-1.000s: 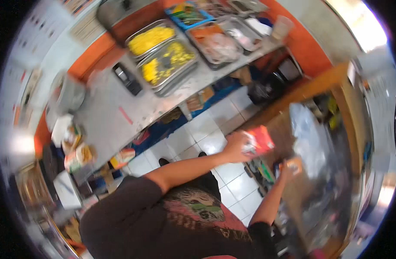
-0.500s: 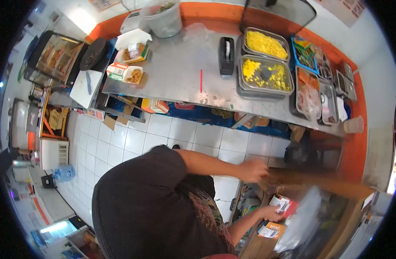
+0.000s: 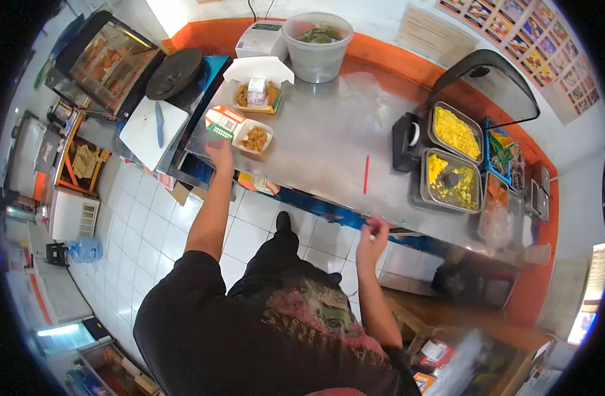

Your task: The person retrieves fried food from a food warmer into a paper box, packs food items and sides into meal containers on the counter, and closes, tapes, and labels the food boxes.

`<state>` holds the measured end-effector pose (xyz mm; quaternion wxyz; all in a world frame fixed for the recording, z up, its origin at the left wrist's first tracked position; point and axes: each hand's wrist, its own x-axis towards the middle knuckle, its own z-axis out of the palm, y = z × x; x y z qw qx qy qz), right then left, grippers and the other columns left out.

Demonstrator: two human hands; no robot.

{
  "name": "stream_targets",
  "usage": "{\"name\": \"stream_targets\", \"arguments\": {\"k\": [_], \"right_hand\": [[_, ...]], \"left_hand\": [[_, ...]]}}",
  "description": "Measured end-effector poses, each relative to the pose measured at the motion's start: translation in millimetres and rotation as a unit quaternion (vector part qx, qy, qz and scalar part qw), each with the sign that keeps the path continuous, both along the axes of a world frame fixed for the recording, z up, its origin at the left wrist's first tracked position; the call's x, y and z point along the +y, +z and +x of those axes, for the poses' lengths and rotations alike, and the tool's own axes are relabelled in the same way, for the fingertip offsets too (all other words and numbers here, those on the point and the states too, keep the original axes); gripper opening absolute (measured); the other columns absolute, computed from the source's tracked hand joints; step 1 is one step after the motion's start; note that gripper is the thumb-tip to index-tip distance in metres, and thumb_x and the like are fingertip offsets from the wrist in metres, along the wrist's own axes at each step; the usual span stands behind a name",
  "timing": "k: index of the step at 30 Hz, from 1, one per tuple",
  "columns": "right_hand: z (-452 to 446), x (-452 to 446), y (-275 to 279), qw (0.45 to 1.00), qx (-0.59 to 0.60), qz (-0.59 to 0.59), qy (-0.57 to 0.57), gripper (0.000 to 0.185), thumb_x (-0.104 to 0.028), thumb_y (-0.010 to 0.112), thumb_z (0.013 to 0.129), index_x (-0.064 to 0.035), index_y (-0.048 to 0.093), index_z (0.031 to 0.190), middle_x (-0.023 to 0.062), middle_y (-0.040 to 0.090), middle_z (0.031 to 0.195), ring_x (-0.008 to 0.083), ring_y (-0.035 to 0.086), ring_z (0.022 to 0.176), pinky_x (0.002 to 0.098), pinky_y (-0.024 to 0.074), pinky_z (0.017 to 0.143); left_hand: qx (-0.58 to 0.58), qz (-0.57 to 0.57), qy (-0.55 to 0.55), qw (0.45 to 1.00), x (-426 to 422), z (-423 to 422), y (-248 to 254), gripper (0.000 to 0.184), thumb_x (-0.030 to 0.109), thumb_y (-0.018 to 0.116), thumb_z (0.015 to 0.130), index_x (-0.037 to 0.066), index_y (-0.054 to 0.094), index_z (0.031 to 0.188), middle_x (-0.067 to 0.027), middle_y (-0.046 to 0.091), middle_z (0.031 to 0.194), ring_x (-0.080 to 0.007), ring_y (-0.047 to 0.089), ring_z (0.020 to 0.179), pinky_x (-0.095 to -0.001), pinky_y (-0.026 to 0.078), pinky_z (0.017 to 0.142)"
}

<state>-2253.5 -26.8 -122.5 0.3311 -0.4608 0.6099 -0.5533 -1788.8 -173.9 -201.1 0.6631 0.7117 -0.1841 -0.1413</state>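
Note:
My left hand [image 3: 220, 153] reaches over the left end of the steel table, fingers stretched out at the printed lid of a small takeaway box [image 3: 223, 123]. Brown fried pieces [image 3: 255, 139] lie in that open box. Just behind it stands a larger open box [image 3: 274, 68] with fried food and a small labelled pack [image 3: 256, 92]. My right hand [image 3: 372, 239] is by the table's front edge with its fingers curled closed; whatever they hold, if anything, is too small to name. A red stick-like strip [image 3: 366, 175] lies on the table beyond it.
On the steel table [image 3: 309, 142] stand a clear bucket [image 3: 318, 49], a black dispenser [image 3: 406, 142] and trays of yellow food [image 3: 456, 134]. A white board with a blue knife [image 3: 159, 125] is at left. Packets [image 3: 436, 352] lie in the wooden compartment at lower right.
My left hand has left the wooden cabinet's edge and swung over to the small takeaway box. My right hand has come up from the packets to the table edge. The view has turned left.

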Motion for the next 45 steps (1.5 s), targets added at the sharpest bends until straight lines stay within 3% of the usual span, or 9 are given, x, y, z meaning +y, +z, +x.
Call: {"name": "stream_targets", "arguments": {"k": [8,11,13,15,17,24,29,33,45], "right_hand": [[230,-145,9,0.941,0.171,-0.122,0.264,0.057,-0.002,0.064,0.072,-0.0103,0.056,0.127,0.0091,0.061,0.117,0.0263,0.052,0.103,0.0411,0.0423,0.089],[255,-170,6,0.912,0.232,-0.093,0.325,0.058,-0.002,0.064,0.068,-0.0125,0.058,0.125,0.0081,0.060,0.119,0.0302,0.051,0.102,0.0443,0.0402,0.090],[252,-182,-7,0.886,0.273,-0.051,0.372,0.056,-0.001,0.063,0.065,-0.0122,0.062,0.119,0.0071,0.060,0.117,0.0323,0.052,0.098,0.0436,0.0406,0.089],[230,-188,-36,0.830,0.291,-0.114,0.462,0.048,0.000,0.062,0.065,-0.0170,0.067,0.110,0.0038,0.061,0.114,0.0312,0.052,0.097,0.0417,0.0398,0.087],[209,-180,-32,0.833,0.274,-0.065,0.476,0.044,0.002,0.062,0.065,-0.0164,0.067,0.104,0.0036,0.060,0.109,0.0296,0.051,0.100,0.0420,0.0373,0.089],[151,-156,5,0.858,0.276,0.007,0.433,0.032,0.001,0.074,0.062,-0.0129,0.060,0.087,0.0029,0.056,0.098,0.0271,0.051,0.102,0.0393,0.0364,0.092],[126,-178,-21,0.922,0.175,-0.042,0.343,0.034,-0.009,0.085,0.064,-0.0089,0.059,0.087,0.0047,0.059,0.095,0.0243,0.054,0.097,0.0369,0.0403,0.092],[122,-202,-53,0.943,0.007,0.163,0.290,0.032,-0.017,0.084,0.075,-0.0020,0.066,0.098,0.0036,0.060,0.100,0.0126,0.054,0.093,0.0277,0.0458,0.077],[137,-238,-81,0.904,-0.244,0.253,0.243,0.049,-0.005,0.075,0.079,0.0015,0.059,0.126,0.0131,0.060,0.124,0.0170,0.059,0.110,0.0324,0.0484,0.093]], "left_hand": [[0.075,0.111,-0.354,0.926,18,-33,-23,0.061,0.005,0.061,0.083,0.001,0.035,0.138,-0.0121,0.052,0.125,-0.0224,0.055,0.108,-0.0300,0.047,0.089],[-0.049,0.023,-0.454,0.889,25,-48,30,0.060,0.010,0.070,0.081,0.002,0.044,0.135,-0.0120,0.057,0.119,-0.0240,0.057,0.107,-0.0339,0.046,0.094],[-0.344,0.057,-0.266,0.899,19,-49,67,0.062,0.019,0.080,0.074,0.002,0.053,0.127,-0.0160,0.062,0.115,-0.0276,0.058,0.112,-0.0431,0.038,0.103],[-0.426,0.066,-0.321,0.843,1,-34,78,0.064,0.026,0.083,0.067,0.004,0.058,0.122,-0.0118,0.064,0.112,-0.0294,0.055,0.117,-0.0479,0.035,0.108],[-0.518,-0.024,-0.613,0.596,-15,-25,72,0.062,0.024,0.082,0.067,0.007,0.059,0.122,-0.0086,0.064,0.116,-0.0274,0.057,0.114,-0.0457,0.038,0.104],[-0.378,-0.047,-0.793,0.476,-61,-51,91,0.037,0.014,0.078,0.064,0.009,0.059,0.095,-0.0098,0.060,0.100,-0.0302,0.058,0.106,-0.0437,0.046,0.092],[-0.146,-0.018,-0.767,0.624,-81,-51,53,0.034,0.013,0.078,0.071,0.008,0.061,0.100,-0.0053,0.061,0.102,-0.0223,0.059,0.099,-0.0348,0.048,0.085],[0.140,0.125,-0.663,0.725,-85,-64,34,0.034,0.015,0.081,0.078,0.004,0.062,0.104,-0.0028,0.062,0.109,-0.0120,0.058,0.097,-0.0304,0.048,0.088],[0.275,0.095,-0.468,0.835,-71,-110,3,0.038,0.002,0.064,0.088,0.001,0.052,0.124,-0.0140,0.059,0.124,-0.0188,0.058,0.110,-0.0326,0.047,0.095]]}}
